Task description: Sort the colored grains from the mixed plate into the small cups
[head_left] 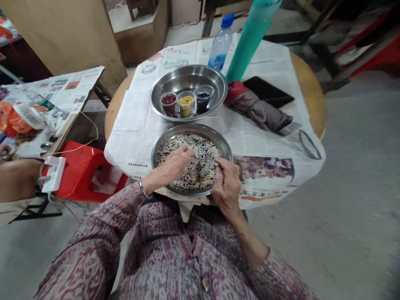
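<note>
The fingers of the left grip (177, 165) are gathered close together and lowered to the mixed grains (203, 155); whether a grain is pinched between them cannot be told. The right grip (228, 181) is held opposite, its index finger pointed at the same grains and its other fingers curled in; whether anything is clamped there cannot be told either. The grains, mostly white with dark red, yellow and black among them, are spread below both grips in the near basin (223, 142). A bracelet (143, 188) is worn just behind the left grip.

Beyond both grips, the far basin (189, 76) is set. Inside it are stood a red-filled cup (169, 105), a yellow-filled cup (185, 106) and a black-filled cup (202, 102). Farther from the grips, a blue-capped bottle (221, 46) and a tall green bottle (253, 39) are placed. Beyond the right grip, a folded umbrella (261, 110) is laid beside a black device (268, 91). Everything is carried by the newspaper-covered table (312, 100). Well out from the left grip, a red stool (81, 171) is seen.
</note>
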`<state>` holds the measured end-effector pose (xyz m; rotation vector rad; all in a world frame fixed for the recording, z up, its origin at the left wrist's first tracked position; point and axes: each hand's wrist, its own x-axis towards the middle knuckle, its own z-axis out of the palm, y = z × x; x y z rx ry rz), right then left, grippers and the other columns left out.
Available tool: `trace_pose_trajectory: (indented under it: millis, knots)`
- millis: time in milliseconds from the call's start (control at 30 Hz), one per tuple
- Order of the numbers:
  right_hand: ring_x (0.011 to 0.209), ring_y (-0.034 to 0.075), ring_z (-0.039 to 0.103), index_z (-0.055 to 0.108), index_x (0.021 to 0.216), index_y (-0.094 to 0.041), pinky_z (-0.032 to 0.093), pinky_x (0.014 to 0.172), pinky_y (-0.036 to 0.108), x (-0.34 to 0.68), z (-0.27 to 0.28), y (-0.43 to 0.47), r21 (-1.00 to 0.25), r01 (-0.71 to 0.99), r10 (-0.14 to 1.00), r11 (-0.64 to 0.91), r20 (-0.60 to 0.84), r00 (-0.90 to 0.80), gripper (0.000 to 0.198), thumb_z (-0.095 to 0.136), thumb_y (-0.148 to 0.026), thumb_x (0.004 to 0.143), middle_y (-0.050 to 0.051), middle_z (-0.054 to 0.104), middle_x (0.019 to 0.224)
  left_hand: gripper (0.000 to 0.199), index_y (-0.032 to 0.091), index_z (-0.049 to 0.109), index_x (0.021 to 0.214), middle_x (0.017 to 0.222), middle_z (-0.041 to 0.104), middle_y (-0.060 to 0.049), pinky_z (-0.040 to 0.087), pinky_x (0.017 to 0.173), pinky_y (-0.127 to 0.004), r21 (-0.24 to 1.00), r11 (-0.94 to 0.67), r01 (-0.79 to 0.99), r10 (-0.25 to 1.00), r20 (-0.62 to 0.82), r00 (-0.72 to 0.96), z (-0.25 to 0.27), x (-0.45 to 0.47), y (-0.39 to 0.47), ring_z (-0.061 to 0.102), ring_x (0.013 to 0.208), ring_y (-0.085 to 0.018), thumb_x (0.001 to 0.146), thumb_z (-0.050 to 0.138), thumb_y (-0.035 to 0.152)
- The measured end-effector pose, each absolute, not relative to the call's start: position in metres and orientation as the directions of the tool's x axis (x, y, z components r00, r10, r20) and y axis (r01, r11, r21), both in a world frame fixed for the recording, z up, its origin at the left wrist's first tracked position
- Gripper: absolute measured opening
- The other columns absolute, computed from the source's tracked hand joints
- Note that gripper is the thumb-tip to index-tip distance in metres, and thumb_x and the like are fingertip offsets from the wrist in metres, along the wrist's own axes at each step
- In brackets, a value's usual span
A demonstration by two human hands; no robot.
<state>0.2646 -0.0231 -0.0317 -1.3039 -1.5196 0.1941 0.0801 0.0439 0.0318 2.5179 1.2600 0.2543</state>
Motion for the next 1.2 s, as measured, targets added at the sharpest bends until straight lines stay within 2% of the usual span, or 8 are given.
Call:
trace_pose_trajectory:
  millis: [133, 300, 433, 567, 767, 900, 1033, 1200]
  knots:
    - [0.108, 0.025, 0.061, 0.062, 0.121, -0.023, 0.048, 0.096, 0.046, 0.265, -0.033, -0.023, -0.691, 0.611, 0.785, 0.386, 0.594, 0.176, 0.030, 0.042, -0.024, 0.099, 0.011, 0.069, 0.114, 0.018, 0.018, 0.060, 0.108, 0.109, 0.057, -0.008, 0.055, 0.090, -0.034, 0.340, -0.647, 0.683, 0.712, -0.054, 0.701, 0.035, 0.102, 0.022, 0.059, 0.100, -0.020, 0.098, 0.045, 0.016]
    - [0.107, 0.025, 0.062, 0.062, 0.123, -0.023, 0.048, 0.098, 0.047, 0.265, -0.034, -0.023, -0.696, 0.600, 0.784, 0.394, 0.595, 0.175, 0.032, 0.043, -0.023, 0.098, 0.010, 0.069, 0.114, 0.017, 0.019, 0.062, 0.109, 0.113, 0.059, -0.008, 0.054, 0.090, -0.032, 0.307, -0.746, 0.591, 0.602, -0.066, 0.795, 0.038, 0.098, 0.018, 0.057, 0.109, -0.021, 0.100, 0.048, 0.021]
    - [0.109, 0.025, 0.062, 0.062, 0.122, -0.023, 0.049, 0.098, 0.047, 0.265, -0.034, -0.023, -0.697, 0.604, 0.788, 0.387, 0.590, 0.177, 0.031, 0.043, -0.023, 0.098, 0.010, 0.070, 0.114, 0.022, 0.019, 0.062, 0.109, 0.110, 0.058, -0.006, 0.053, 0.088, -0.030, 0.249, -0.663, 0.706, 0.724, -0.025, 0.690, 0.041, 0.077, 0.041, 0.058, 0.103, -0.018, 0.101, 0.042, 0.015]
    - [0.110, 0.025, 0.062, 0.062, 0.123, -0.024, 0.048, 0.098, 0.046, 0.265, -0.033, -0.023, -0.699, 0.597, 0.786, 0.393, 0.592, 0.177, 0.031, 0.043, -0.023, 0.098, 0.010, 0.070, 0.116, 0.022, 0.018, 0.062, 0.106, 0.110, 0.057, -0.008, 0.053, 0.090, -0.035, 0.205, -0.536, 0.819, 0.842, 0.059, 0.537, 0.035, 0.059, 0.069, 0.056, 0.103, -0.021, 0.096, 0.044, 0.010]
    - [0.110, 0.025, 0.063, 0.063, 0.122, -0.024, 0.049, 0.100, 0.048, 0.264, -0.030, -0.023, -0.714, 0.599, 0.805, 0.362, 0.563, 0.186, 0.032, 0.042, -0.024, 0.098, 0.010, 0.070, 0.115, 0.023, 0.016, 0.058, 0.115, 0.114, 0.054, -0.012, 0.052, 0.096, -0.046, 0.282, -0.475, 0.834, 0.879, 0.198, 0.434, 0.021, 0.078, 0.088, 0.055, 0.108, -0.027, 0.096, 0.058, 0.028]
    - [0.110, 0.025, 0.063, 0.062, 0.122, -0.024, 0.049, 0.100, 0.048, 0.263, -0.028, -0.023, -0.712, 0.608, 0.808, 0.351, 0.559, 0.189, 0.032, 0.041, -0.025, 0.098, 0.011, 0.070, 0.115, 0.016, 0.018, 0.059, 0.110, 0.109, 0.056, -0.008, 0.052, 0.097, -0.042, 0.366, -0.580, 0.728, 0.805, 0.115, 0.583, 0.025, 0.100, 0.075, 0.058, 0.105, -0.023, 0.097, 0.052, 0.016]
    - [0.111, 0.025, 0.062, 0.061, 0.123, -0.024, 0.048, 0.099, 0.047, 0.264, -0.028, -0.024, -0.717, 0.598, 0.807, 0.358, 0.559, 0.187, 0.032, 0.040, -0.026, 0.099, 0.011, 0.069, 0.117, 0.020, 0.018, 0.061, 0.110, 0.106, 0.060, -0.006, 0.051, 0.097, -0.037, 0.458, -0.681, 0.572, 0.661, 0.047, 0.749, 0.035, 0.106, 0.056, 0.060, 0.104, -0.019, 0.098, 0.048, 0.011]
    - [0.112, 0.024, 0.061, 0.060, 0.124, -0.024, 0.048, 0.099, 0.046, 0.264, -0.028, -0.024, -0.710, 0.595, 0.790, 0.377, 0.582, 0.194, 0.031, 0.039, -0.026, 0.100, 0.011, 0.068, 0.119, 0.018, 0.019, 0.064, 0.113, 0.129, 0.059, -0.008, 0.045, 0.107, -0.043, 0.361, -0.806, 0.469, 0.522, 0.062, 0.850, 0.031, 0.114, 0.061, 0.050, 0.123, -0.024, 0.096, 0.059, 0.019]
